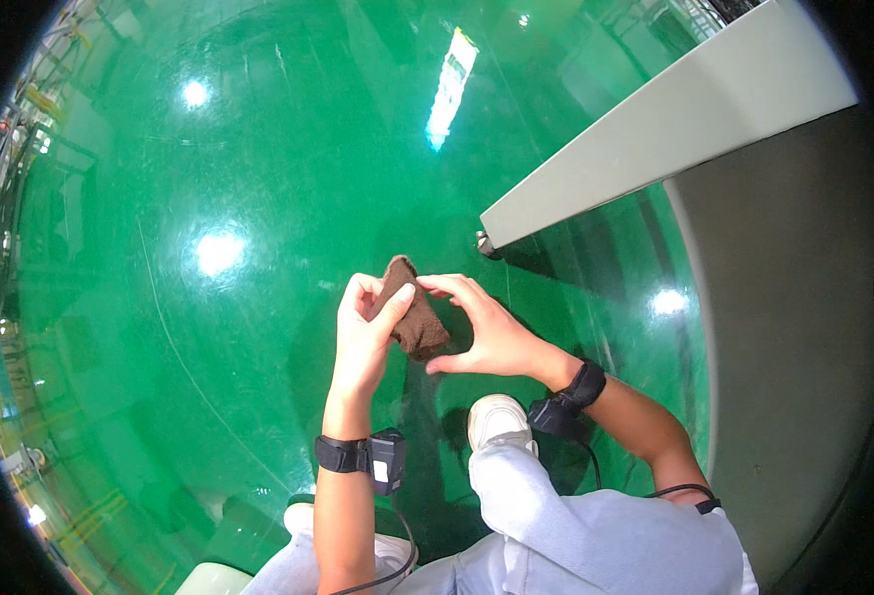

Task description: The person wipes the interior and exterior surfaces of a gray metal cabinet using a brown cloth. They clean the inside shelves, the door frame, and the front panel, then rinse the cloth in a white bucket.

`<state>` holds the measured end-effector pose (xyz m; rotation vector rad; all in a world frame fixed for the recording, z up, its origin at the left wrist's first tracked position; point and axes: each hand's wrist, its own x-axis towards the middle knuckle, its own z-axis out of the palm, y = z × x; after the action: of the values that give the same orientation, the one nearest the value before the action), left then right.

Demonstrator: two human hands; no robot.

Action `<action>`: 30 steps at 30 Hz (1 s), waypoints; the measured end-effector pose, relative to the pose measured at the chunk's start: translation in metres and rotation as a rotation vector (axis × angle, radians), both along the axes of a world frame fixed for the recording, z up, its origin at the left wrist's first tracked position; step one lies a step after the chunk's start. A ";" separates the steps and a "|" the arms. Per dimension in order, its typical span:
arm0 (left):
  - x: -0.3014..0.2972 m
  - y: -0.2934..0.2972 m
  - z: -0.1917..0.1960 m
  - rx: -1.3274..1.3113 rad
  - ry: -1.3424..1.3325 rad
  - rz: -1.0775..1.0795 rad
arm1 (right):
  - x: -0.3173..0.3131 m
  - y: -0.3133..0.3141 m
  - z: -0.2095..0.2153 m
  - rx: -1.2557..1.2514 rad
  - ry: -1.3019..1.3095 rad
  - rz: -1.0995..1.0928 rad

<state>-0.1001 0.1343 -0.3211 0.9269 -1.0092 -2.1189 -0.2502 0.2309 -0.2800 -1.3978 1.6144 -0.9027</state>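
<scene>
Brown and soft-looking, a small cloth-like piece sits just below the centre of the frame, pinched between both hands above the glossy green floor. The left hand closes thumb and fingers over its upper left edge, while the right hand stands half open, its fingertips meeting the piece's upper part and its thumb stretched beneath the lower corner; whether that thumb presses the fabric cannot be told. To handle it well, the person would likely keep both pinches near the edges so the piece stays spread and does not sag. Black wrist straps with small boxes and trailing cables sit on both forearms. A white shoe and pale blue jeans fill the lower middle. A grey-white table edge slants across the upper right, its leg foot just above the hands; nothing lies between hands and cloth
</scene>
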 end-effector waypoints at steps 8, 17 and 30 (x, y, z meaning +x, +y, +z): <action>0.014 -0.008 0.029 0.111 0.117 0.002 | -0.011 -0.004 -0.010 0.181 -0.819 -0.267; 0.015 0.014 -0.004 -0.443 -0.306 -0.174 | -0.008 0.008 -0.005 0.554 -1.205 -0.375; -0.024 0.016 -0.021 -0.648 -0.116 -0.083 | -0.052 0.034 -0.024 0.354 -0.885 -0.054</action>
<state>-0.1239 0.1506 -0.3425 0.6856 -1.6781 -1.6295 -0.3025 0.2646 -0.3043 -0.5635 1.0457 -1.0069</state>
